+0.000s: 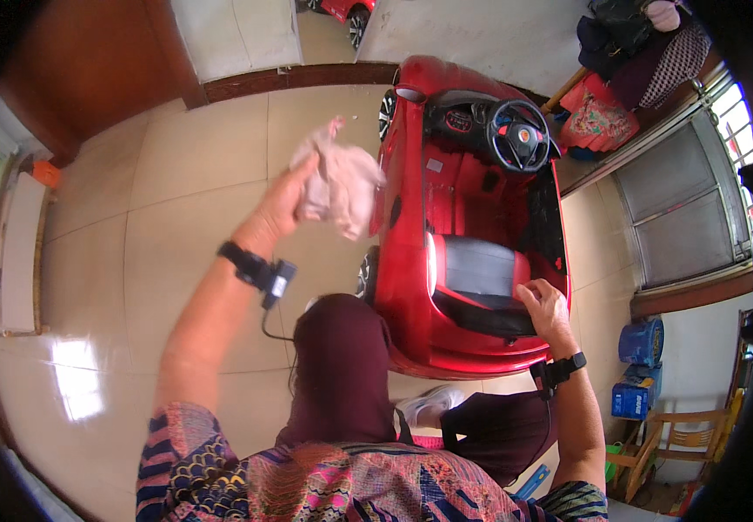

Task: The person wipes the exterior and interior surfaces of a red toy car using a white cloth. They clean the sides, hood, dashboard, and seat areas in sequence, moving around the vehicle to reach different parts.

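A red ride-on toy car (409,293) stands on the floor before me, its body shiny and its cabin uncovered. My left hand (288,196) grips a crumpled pale pink cloth (344,183), slightly blurred, beside the car's left flank. At the rear right corner of the cabin, my right hand (547,310) is beside the black-and-red seat (479,266), fingers loosely bent and nothing visible in it. Whether it touches the car body is unclear. The black steering wheel (518,136) is toward the car's front, above a red cabin floor (458,196).
A wall with a mirror (327,39) stands beyond the car. Clothes and bags (624,85) hang at the upper right, above a grey-paned window or door frame (683,215). Blue boxes (637,391) and a wooden chair (683,437) are at right. A white panel (18,254) leans at left.
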Demonstrator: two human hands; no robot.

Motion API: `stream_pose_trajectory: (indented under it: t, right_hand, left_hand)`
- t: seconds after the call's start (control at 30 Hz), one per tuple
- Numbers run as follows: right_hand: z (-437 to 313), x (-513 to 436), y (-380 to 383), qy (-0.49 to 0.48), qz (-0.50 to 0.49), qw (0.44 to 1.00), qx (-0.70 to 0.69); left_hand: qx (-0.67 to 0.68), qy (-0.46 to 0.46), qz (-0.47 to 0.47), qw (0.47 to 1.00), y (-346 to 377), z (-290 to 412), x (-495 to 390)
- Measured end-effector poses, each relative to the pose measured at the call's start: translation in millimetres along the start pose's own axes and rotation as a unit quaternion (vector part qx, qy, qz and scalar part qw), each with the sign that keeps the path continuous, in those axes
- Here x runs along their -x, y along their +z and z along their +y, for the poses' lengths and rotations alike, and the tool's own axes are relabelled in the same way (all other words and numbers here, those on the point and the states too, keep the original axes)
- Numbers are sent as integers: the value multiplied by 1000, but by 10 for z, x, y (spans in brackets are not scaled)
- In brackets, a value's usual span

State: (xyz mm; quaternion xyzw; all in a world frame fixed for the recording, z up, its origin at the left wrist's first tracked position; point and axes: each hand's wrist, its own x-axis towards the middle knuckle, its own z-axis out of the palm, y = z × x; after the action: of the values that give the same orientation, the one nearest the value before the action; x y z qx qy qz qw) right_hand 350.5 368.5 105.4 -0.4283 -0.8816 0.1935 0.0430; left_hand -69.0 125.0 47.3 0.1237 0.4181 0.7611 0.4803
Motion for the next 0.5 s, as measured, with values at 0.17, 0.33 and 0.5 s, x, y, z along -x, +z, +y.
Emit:
stream_pose_trajectory:
  t: [0.17,0.33,0.5]
  right_hand:
    - [10,17,-29,-1,-11,1000,-25]
    - [0,17,-27,-17,-9,999,-28]
    - [-46,23,-51,-10,-7,1000,-8]
  left_hand:
    - [-214,-11,-4,977,18,573,-171]
    - [-223,69,-35,972,-143,62,-523]
    - [-285,-21,-76,955,-32,-1046,-881]
